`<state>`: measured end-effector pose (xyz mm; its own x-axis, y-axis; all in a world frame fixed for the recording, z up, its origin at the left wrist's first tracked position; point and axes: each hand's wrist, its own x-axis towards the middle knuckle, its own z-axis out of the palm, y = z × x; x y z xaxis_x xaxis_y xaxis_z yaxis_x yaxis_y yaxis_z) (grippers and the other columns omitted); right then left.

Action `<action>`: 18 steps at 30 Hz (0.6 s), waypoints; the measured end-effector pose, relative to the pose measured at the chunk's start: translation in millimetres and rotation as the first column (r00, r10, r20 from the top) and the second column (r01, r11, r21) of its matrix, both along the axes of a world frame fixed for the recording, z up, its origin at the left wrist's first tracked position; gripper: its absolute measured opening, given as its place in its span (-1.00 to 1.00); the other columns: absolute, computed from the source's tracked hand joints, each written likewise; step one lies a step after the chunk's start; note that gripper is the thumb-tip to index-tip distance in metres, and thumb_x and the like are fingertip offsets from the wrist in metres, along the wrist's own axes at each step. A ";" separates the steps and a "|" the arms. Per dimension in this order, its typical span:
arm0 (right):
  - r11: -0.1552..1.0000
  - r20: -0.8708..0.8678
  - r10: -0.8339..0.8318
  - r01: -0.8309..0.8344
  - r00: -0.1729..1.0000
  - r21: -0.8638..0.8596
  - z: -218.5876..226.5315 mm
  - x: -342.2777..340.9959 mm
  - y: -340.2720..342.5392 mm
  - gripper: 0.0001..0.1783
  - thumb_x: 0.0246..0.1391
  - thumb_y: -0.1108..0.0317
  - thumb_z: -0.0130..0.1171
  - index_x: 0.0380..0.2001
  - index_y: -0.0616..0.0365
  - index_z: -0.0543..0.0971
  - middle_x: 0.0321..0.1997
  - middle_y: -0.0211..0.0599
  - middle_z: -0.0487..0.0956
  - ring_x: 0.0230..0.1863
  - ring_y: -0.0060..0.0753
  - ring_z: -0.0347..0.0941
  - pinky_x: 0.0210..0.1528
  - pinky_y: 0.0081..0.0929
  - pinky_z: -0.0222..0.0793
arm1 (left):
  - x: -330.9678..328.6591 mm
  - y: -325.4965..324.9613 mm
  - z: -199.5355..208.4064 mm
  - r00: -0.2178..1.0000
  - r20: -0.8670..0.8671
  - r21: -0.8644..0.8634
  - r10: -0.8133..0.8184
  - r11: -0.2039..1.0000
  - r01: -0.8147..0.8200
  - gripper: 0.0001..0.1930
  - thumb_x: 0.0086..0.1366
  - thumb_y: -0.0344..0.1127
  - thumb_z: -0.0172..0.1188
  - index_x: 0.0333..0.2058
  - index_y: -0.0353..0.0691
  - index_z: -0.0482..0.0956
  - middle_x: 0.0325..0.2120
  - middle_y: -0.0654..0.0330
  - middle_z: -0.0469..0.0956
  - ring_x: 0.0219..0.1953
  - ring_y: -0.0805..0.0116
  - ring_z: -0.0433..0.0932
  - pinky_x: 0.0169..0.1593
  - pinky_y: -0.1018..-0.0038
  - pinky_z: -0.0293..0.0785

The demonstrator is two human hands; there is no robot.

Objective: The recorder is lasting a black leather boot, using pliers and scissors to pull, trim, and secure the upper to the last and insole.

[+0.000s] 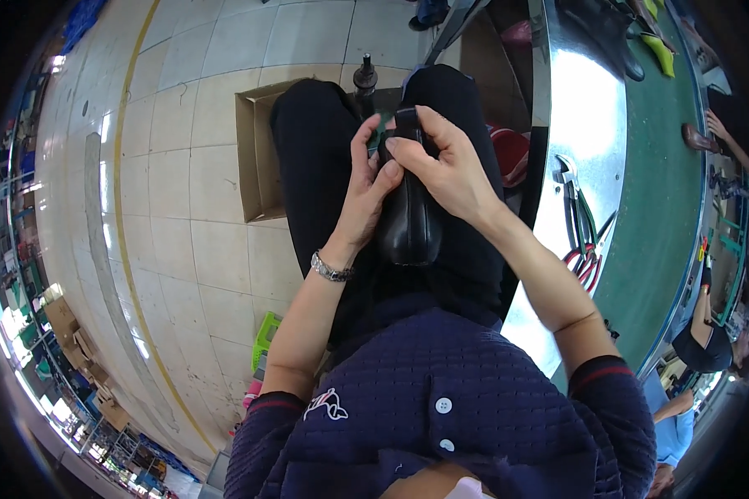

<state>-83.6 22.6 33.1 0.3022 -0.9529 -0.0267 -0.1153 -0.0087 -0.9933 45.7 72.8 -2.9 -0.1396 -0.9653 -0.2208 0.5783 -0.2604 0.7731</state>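
A black leather shoe [414, 226] rests between my thighs, its rounded end toward me and its opening away from me. With thumb and fingers my left hand [366, 187] grips its left side near the opening. Across the upper edge lies my right hand [448, 166], closed on the shoe with the thumb and fingers at the rim. Something dark green [381, 131] shows by the left fingertips; what it is I cannot make out. Just beyond my hands stands an upright dark metal post [364, 79].
An open cardboard box [254, 162] sits on the tiled floor to the left. At right, a shiny metal bench [587, 125] holds pincers [567, 175] with coloured handles. Beside it runs a green belt [657, 158] with shoes at its far end; other people are at its far side.
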 end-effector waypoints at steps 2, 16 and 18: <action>0.990 0.143 -0.070 0.051 0.987 0.134 -8.2 0.9 4.9 -0.81 0.08 0.34 0.13 -0.37 0.30 0.52 -0.46 -0.44 0.52 -0.37 -0.70 0.40 -0.31 -0.60 0.34 | -1.6 7.9 7.9 0.986 0.164 0.023 0.022 0.999 -0.026 -0.33 0.32 -0.07 0.19 0.26 -0.27 0.17 0.05 0.13 0.34 0.08 0.43 0.31 0.19 0.51 0.22; 0.990 0.144 -0.083 0.066 0.986 0.125 -9.3 16.2 29.3 -0.87 0.12 0.41 0.13 -0.47 0.22 0.48 -0.56 -0.62 0.37 -0.49 -0.80 0.21 -0.45 -0.72 0.16 | 45.6 28.6 61.5 0.606 0.532 0.302 -0.591 0.802 0.516 -0.14 -0.01 0.01 0.48 0.07 -0.58 0.36 -0.13 -0.03 0.53 -0.03 0.31 0.52 0.16 0.39 0.37; 0.985 0.134 -0.112 0.092 0.985 0.148 -8.2 17.6 29.7 -0.87 0.11 0.42 0.12 -0.47 0.22 0.47 -0.56 -0.61 0.36 -0.50 -0.80 0.20 -0.46 -0.71 0.15 | 42.7 30.1 61.3 0.603 0.611 0.257 -0.513 0.849 0.462 -0.19 -0.02 0.04 0.48 -0.03 -0.58 0.41 -0.25 -0.01 0.55 -0.15 0.33 0.56 0.07 0.39 0.45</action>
<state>-66.1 52.3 24.9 0.2137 -0.9686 -0.1269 0.0335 0.1371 -0.9900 88.3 102.9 58.4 -0.3870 -0.7757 -0.4986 -0.2745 -0.4193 0.8654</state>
